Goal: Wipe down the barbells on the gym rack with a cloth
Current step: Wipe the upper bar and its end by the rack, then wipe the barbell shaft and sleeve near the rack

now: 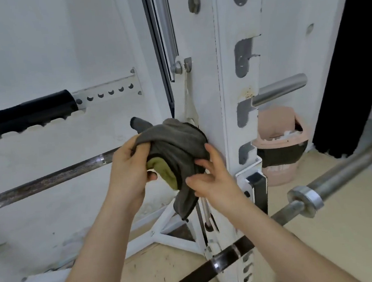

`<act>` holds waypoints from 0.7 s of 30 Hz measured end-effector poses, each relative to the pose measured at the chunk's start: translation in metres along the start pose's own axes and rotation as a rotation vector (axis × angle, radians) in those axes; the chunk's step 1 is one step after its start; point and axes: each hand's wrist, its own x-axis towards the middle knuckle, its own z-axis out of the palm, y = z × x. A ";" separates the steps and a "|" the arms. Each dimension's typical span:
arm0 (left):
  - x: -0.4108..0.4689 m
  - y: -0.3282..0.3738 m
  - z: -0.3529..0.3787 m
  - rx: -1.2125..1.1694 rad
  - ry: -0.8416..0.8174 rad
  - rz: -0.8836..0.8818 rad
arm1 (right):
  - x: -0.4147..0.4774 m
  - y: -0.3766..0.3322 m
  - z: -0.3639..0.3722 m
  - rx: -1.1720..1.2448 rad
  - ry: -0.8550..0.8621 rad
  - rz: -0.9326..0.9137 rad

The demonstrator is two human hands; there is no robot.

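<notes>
A grey cloth (pixel 176 148) with an olive-green underside is bunched up in front of the white rack upright (pixel 207 82). My left hand (pixel 128 168) grips its left side, thumb underneath. My right hand (pixel 210 174) presses fingers against its lower right folds. A rusty barbell (pixel 49 178) slants from the left edge up to the cloth, its end hidden behind cloth and hand. A second barbell (pixel 341 181) with a steel collar runs from the right edge down toward the upright. A dark bar (pixel 224 259) crosses low in front.
A black padded bar (pixel 25 114) rests on a notched white rail at the left. A short steel peg (pixel 279 88) sticks out of the upright. A pink bin (pixel 280 146) stands behind the rack on the tan floor. A black curtain (pixel 348 59) hangs at the right.
</notes>
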 end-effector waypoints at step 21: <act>-0.081 0.031 0.143 0.285 -0.756 -0.022 | -0.030 -0.148 -0.207 0.151 0.431 -0.162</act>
